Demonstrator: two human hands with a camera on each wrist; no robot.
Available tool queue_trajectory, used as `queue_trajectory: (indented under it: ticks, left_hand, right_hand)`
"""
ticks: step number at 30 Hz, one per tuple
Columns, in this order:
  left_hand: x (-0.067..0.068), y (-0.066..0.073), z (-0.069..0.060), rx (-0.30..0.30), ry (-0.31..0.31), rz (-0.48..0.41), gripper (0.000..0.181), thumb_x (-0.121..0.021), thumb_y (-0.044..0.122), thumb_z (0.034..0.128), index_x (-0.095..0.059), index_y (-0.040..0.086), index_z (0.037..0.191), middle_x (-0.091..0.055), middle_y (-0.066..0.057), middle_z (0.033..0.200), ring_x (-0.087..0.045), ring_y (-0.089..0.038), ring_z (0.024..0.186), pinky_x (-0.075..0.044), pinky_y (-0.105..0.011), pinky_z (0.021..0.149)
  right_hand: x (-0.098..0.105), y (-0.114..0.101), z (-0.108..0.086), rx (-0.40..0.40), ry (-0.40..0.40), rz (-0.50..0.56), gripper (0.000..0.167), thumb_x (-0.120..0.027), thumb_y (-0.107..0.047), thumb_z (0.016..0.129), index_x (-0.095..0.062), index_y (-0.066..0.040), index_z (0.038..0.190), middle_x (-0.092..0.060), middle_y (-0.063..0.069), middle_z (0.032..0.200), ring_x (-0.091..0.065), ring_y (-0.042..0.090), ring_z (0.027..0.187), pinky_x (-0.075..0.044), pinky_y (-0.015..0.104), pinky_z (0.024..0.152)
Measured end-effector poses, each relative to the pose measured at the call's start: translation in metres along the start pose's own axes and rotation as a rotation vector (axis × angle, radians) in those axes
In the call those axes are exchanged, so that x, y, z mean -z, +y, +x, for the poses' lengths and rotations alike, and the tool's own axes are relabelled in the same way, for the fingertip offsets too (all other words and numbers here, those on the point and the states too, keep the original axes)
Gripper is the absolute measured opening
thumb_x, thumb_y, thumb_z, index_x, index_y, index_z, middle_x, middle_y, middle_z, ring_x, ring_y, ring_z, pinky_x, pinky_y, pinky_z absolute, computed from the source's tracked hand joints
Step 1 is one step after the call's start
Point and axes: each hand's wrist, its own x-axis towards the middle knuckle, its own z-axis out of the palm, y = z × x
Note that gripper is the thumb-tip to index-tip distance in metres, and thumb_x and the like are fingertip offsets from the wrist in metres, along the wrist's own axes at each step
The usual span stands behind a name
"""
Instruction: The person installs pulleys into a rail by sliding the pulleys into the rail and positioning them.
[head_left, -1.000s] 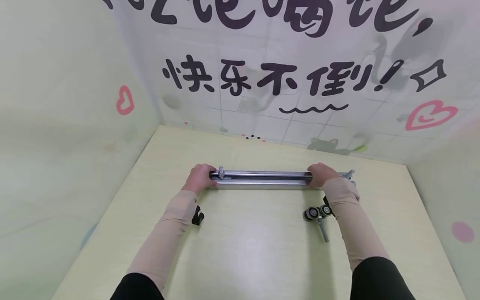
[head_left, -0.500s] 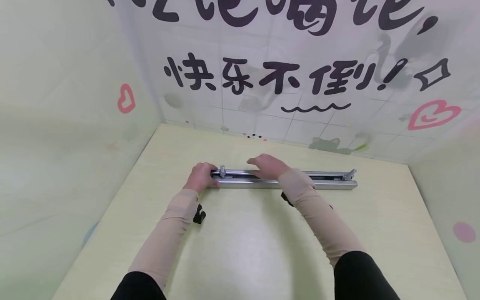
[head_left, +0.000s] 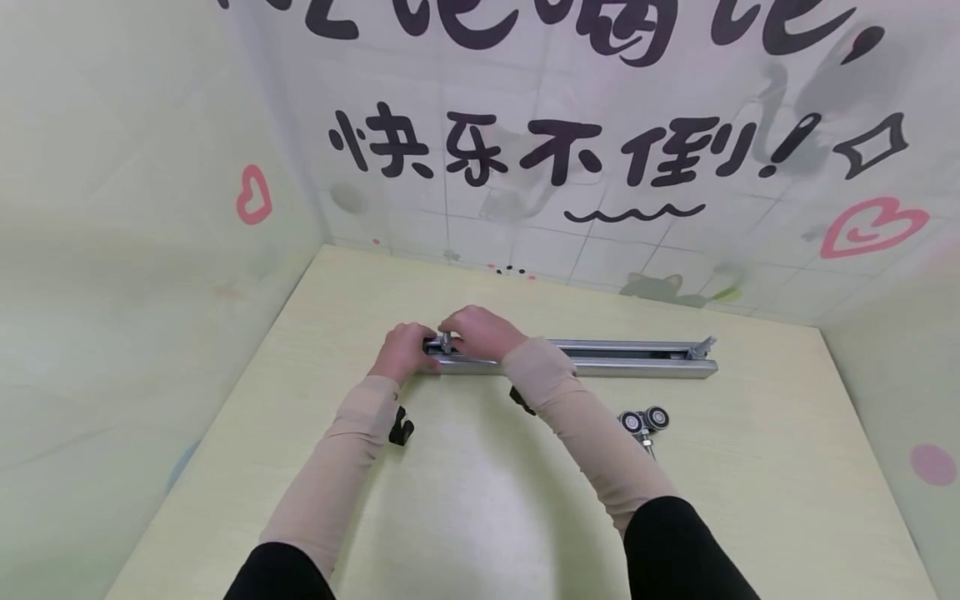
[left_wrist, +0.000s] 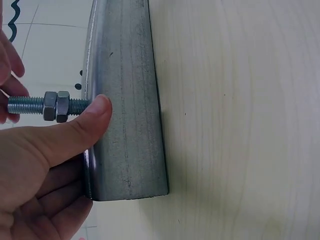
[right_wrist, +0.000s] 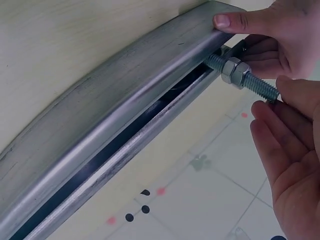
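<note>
A slotted metal rail point(head_left: 630, 367) lies across the table, its slot facing up. My left hand point(head_left: 400, 353) grips the rail's left end, the thumb on its near side in the left wrist view. Out of the slot near that end sticks a threaded bolt point(left_wrist: 30, 105) with two hex nuts point(left_wrist: 56, 106). My right hand point(head_left: 483, 333) pinches the bolt's free tip between thumb and fingers, as the right wrist view shows. A second bolt point(head_left: 702, 347) stands tilted at the rail's right end. What the bolts join to inside the rail is hidden.
A roller trolley point(head_left: 645, 421) with wheels and a bolt lies on the pale wooden table point(head_left: 765, 467), partly behind my right forearm. Printed cloth walls point(head_left: 525, 233) close off the back and both sides.
My right hand has let go of the rail's right part and moved left along it to the bolt at the left end. The left hand keeps its grip; the rail stays in place.
</note>
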Motion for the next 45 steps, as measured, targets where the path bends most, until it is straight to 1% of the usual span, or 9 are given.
queue_trajectory:
  ticks: [3, 6, 13, 16, 20, 26, 33, 38, 45]
  left_hand:
    - [0.000, 0.001, 0.000, 0.001, 0.003, -0.002, 0.038, -0.084, 0.013, 0.0590, -0.069, 0.001, 0.092, -0.069, -0.011, 0.089, -0.061, -0.027, 0.081, -0.048, -0.040, 0.078]
    - [0.001, 0.002, -0.001, 0.003, 0.004, -0.001, 0.036, -0.084, 0.013, 0.0588, -0.069, 0.001, 0.090, -0.069, -0.011, 0.088, -0.060, -0.027, 0.079, -0.048, -0.039, 0.077]
    - [0.000, 0.000, 0.000, 0.014, 0.001, -0.011, 0.035, -0.084, 0.014, 0.0587, -0.070, 0.002, 0.089, -0.069, -0.009, 0.087, -0.059, -0.025, 0.078, -0.047, -0.039, 0.076]
    - [0.000, 0.000, -0.001, 0.015, -0.001, -0.019, 0.035, -0.084, 0.013, 0.0585, -0.070, 0.002, 0.089, -0.069, -0.010, 0.087, -0.059, -0.025, 0.077, -0.047, -0.039, 0.075]
    - [0.000, -0.001, 0.000, 0.014, 0.003, -0.015, 0.035, -0.084, 0.013, 0.0580, -0.070, 0.002, 0.088, -0.068, -0.010, 0.086, -0.058, -0.025, 0.076, -0.047, -0.038, 0.075]
    - [0.000, -0.001, 0.001, 0.007, 0.005, -0.010, 0.033, -0.084, 0.012, 0.0579, -0.070, 0.002, 0.086, -0.068, -0.010, 0.084, -0.058, -0.025, 0.075, -0.047, -0.038, 0.074]
    - [0.000, 0.001, 0.001, 0.007, 0.004, -0.001, 0.033, -0.084, 0.013, 0.0586, -0.069, 0.002, 0.087, -0.068, -0.010, 0.084, -0.057, -0.024, 0.074, -0.046, -0.038, 0.073]
    - [0.001, 0.002, 0.000, 0.016, -0.006, -0.004, 0.038, -0.083, 0.012, 0.0595, -0.069, 0.001, 0.092, -0.068, -0.012, 0.089, -0.058, -0.026, 0.079, -0.047, -0.039, 0.076]
    - [0.002, 0.002, 0.000, 0.031, -0.024, -0.002, 0.047, -0.083, 0.013, 0.0603, -0.066, 0.000, 0.103, -0.067, -0.015, 0.098, -0.059, -0.029, 0.087, -0.047, -0.040, 0.082]
  right_hand:
    - [0.000, -0.003, 0.002, -0.025, 0.016, -0.004, 0.014, -0.058, 0.000, 0.083, -0.070, -0.002, 0.089, -0.069, 0.005, 0.085, -0.060, 0.013, 0.075, -0.049, 0.026, 0.071]
    - [0.000, -0.004, 0.002, -0.034, 0.036, -0.004, 0.016, -0.056, 0.004, 0.082, -0.070, -0.002, 0.086, -0.068, 0.005, 0.082, -0.058, 0.013, 0.071, -0.049, 0.025, 0.068]
    - [-0.004, -0.006, 0.005, -0.060, 0.095, -0.020, 0.018, -0.056, 0.007, 0.080, -0.071, -0.002, 0.085, -0.070, 0.006, 0.083, -0.063, 0.016, 0.075, -0.051, 0.025, 0.070]
    - [-0.005, -0.008, 0.007, -0.069, 0.096, -0.052, 0.019, -0.056, 0.007, 0.080, -0.071, -0.003, 0.082, -0.069, 0.004, 0.080, -0.062, 0.015, 0.071, -0.051, 0.025, 0.067]
    - [-0.003, -0.010, 0.008, -0.073, 0.093, -0.064, 0.020, -0.055, 0.008, 0.080, -0.071, -0.003, 0.079, -0.067, 0.003, 0.074, -0.057, 0.014, 0.065, -0.049, 0.025, 0.063]
    - [-0.002, -0.010, 0.007, -0.080, 0.078, -0.053, 0.019, -0.055, 0.008, 0.080, -0.071, -0.003, 0.080, -0.067, 0.003, 0.074, -0.056, 0.014, 0.064, -0.048, 0.025, 0.062]
    - [-0.003, -0.008, 0.004, -0.082, 0.086, -0.055, 0.020, -0.054, 0.009, 0.080, -0.071, -0.003, 0.079, -0.067, 0.003, 0.074, -0.056, 0.013, 0.063, -0.049, 0.025, 0.061]
    - [-0.003, -0.005, 0.003, -0.090, 0.077, -0.068, 0.022, -0.053, 0.010, 0.079, -0.070, -0.004, 0.078, -0.067, 0.002, 0.074, -0.052, 0.011, 0.061, -0.048, 0.023, 0.059]
    - [-0.002, 0.001, -0.003, -0.109, 0.064, -0.058, 0.022, -0.053, 0.009, 0.079, -0.070, -0.004, 0.078, -0.066, 0.002, 0.074, -0.051, 0.011, 0.063, -0.048, 0.024, 0.062]
